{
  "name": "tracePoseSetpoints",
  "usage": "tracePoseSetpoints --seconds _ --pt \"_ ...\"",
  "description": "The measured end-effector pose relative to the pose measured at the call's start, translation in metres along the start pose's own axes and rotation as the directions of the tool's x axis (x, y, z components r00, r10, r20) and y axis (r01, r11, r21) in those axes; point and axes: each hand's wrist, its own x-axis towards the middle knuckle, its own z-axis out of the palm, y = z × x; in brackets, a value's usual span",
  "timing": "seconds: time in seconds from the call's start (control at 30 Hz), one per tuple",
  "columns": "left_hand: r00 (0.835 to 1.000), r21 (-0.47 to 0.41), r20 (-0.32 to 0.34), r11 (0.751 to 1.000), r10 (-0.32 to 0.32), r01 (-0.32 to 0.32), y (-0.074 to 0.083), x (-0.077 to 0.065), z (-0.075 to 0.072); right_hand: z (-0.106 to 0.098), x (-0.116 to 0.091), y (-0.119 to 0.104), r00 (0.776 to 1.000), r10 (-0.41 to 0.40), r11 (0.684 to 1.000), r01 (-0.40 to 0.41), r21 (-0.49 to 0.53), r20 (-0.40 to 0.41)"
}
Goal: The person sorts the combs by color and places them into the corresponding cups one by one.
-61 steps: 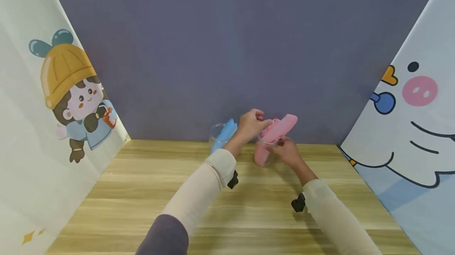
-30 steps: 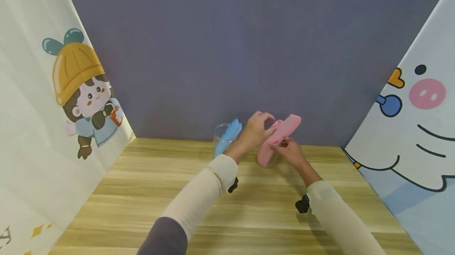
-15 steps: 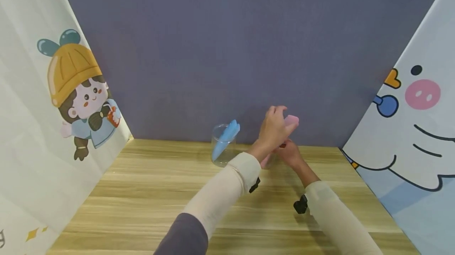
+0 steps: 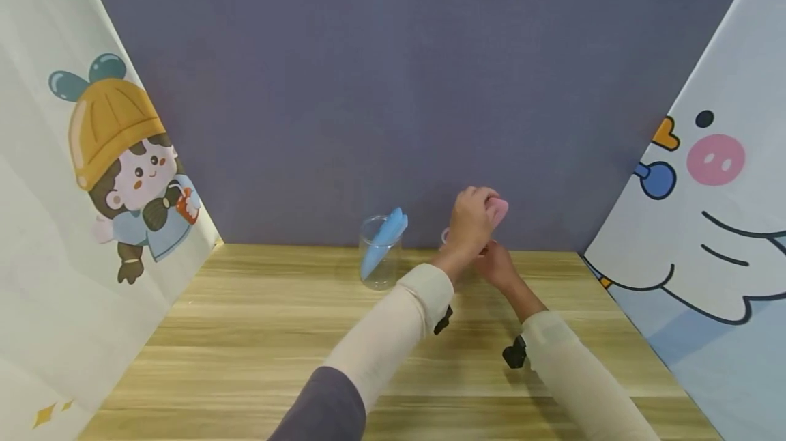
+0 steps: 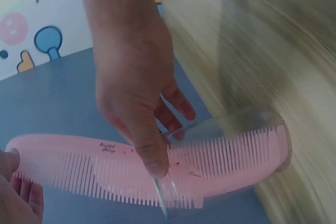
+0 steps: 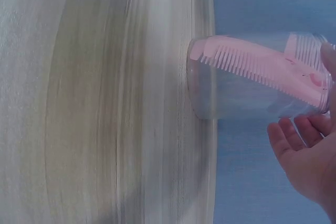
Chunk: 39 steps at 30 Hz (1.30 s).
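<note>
My left hand [image 4: 471,219] grips the upper end of a pink comb [image 5: 52,153], which slants with its lower end inside the mouth of a clear cup [image 6: 226,100]. A second pink comb [image 6: 241,59] leans inside that cup. My right hand [image 4: 499,269] holds the cup near its rim, with the thumb [image 5: 155,163] against the rim and the fingers on the far side. In the head view, my left hand and forearm hide most of this cup. To its left stands another clear cup [image 4: 382,278] with a blue comb [image 4: 383,244] leaning in it.
The cups stand on a wood-grain table [image 4: 276,332] near its back edge. A dark grey panel [image 4: 393,86] rises behind them. White panels with cartoon prints flank the table, a capped child [image 4: 153,181] left and a pink-nosed figure [image 4: 715,160] right.
My left hand has moved right and now holds the pink comb's upper end. My right hand has stayed at the cup. The blue comb stays in its cup.
</note>
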Motion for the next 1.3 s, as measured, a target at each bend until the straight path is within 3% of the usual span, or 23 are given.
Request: tracePoseSetpoints --seconds 0.03,0.13,0.3,0.57,0.8,1.0,1.3 --pt "1.000 -0.034 0.009 0.999 -0.001 0.001 -0.002 0.002 -0.001 0.000 -0.005 -0.017 0.999 0.025 0.985 -0.031 -0.170 -0.037" --pt "0.999 -0.134 0.046 0.991 -0.024 0.030 -0.006 0.007 -0.007 0.002 -0.011 -0.044 0.993 0.113 0.975 -0.116 -0.190 -0.023" --pt "0.992 -0.206 0.092 0.972 -0.092 0.109 -0.016 0.017 -0.013 0.004 -0.012 -0.049 0.974 0.224 0.960 -0.225 -0.166 -0.023" --pt "0.971 -0.253 0.125 0.939 -0.206 0.232 -0.032 0.022 -0.016 0.008 -0.011 -0.043 0.978 0.202 0.965 -0.207 -0.162 -0.042" --pt "0.972 -0.259 0.113 0.938 -0.206 0.229 -0.040 0.024 -0.015 0.007 -0.012 -0.049 0.978 0.205 0.964 -0.210 -0.161 -0.044" --pt "0.964 -0.221 0.131 0.941 -0.230 0.255 -0.045 0.023 -0.018 0.011 -0.011 -0.047 0.975 0.219 0.964 -0.221 -0.150 -0.032" --pt "0.963 -0.184 0.160 0.952 -0.218 0.246 -0.053 0.018 -0.025 0.007 -0.012 -0.045 0.973 0.230 0.964 -0.231 -0.128 -0.024"
